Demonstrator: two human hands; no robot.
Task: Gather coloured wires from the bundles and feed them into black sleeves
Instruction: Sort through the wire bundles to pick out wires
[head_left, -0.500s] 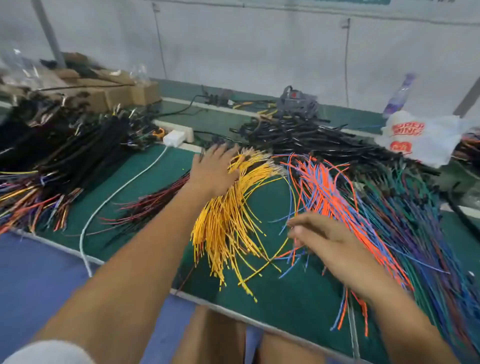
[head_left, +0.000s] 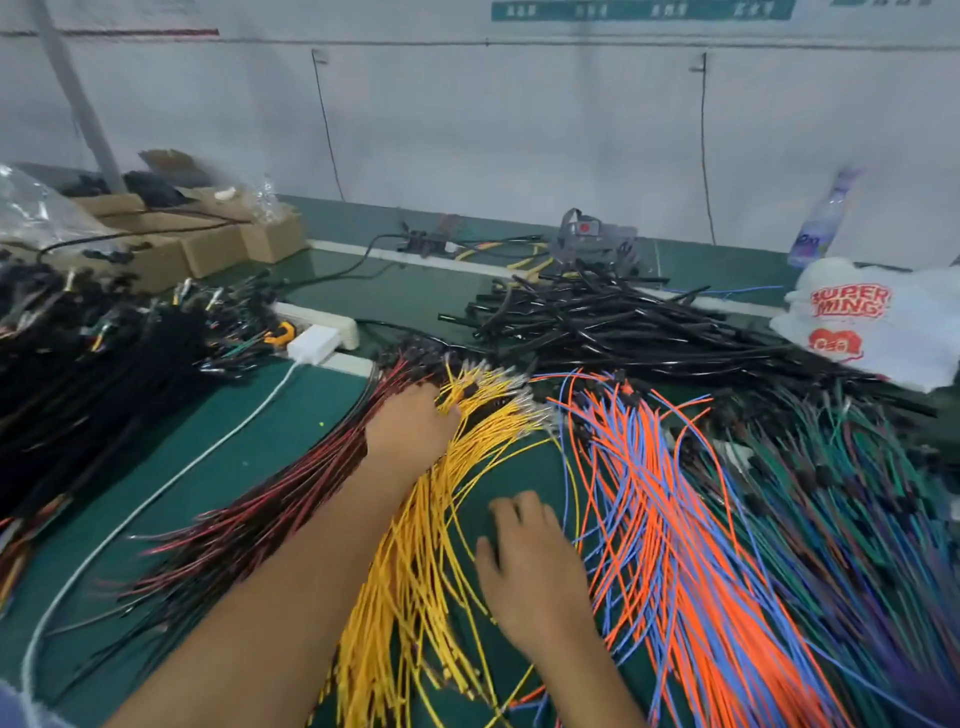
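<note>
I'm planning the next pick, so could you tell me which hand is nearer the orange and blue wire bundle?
Right. The right hand lies beside the orange and blue wire bundle; the left hand sits beyond the yellow wires.

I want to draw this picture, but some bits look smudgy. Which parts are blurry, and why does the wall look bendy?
Head view: the bottle and white bag at the far right are smeared, as are the green wires; the yellow wires and both hands, left and right, look fairly sharp; the wide-angle lens bows the wall lines; lighting is soft, without hard shadows.
</note>
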